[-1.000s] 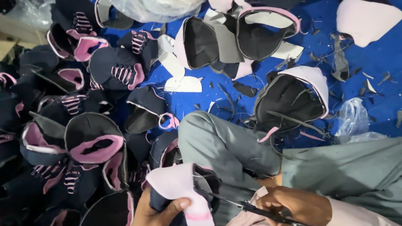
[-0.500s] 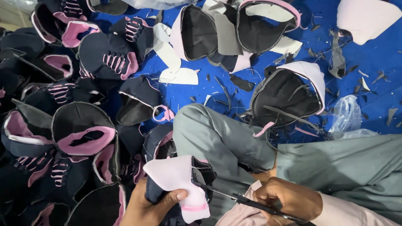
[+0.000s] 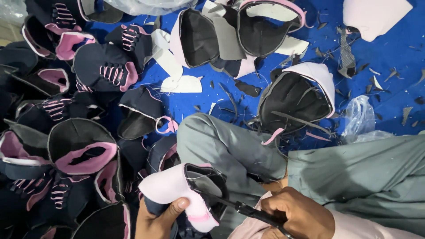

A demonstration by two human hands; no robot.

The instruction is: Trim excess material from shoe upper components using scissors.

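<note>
Blue floor sheet (image 3: 389,57) is strewn with trimmings; a pile of dark-and-pink shoe uppers (image 3: 66,132) is stacked at left. The worked upper (image 3: 186,194) is held low-centre, left hand (image 3: 159,217) closed under its pink lining. Scissors (image 3: 241,207) are gripped in the closed right hand (image 3: 294,217); blades point left into the upper's edge.

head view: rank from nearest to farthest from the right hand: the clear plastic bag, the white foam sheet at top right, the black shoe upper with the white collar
Measured from the right hand, which grips scissors at the bottom:
1. Black shoe upper with the white collar, just above the grey-trousered knee.
2. Clear plastic bag, crumpled on the blue cloth, up and to the right.
3. White foam sheet, at the top right corner.
</note>
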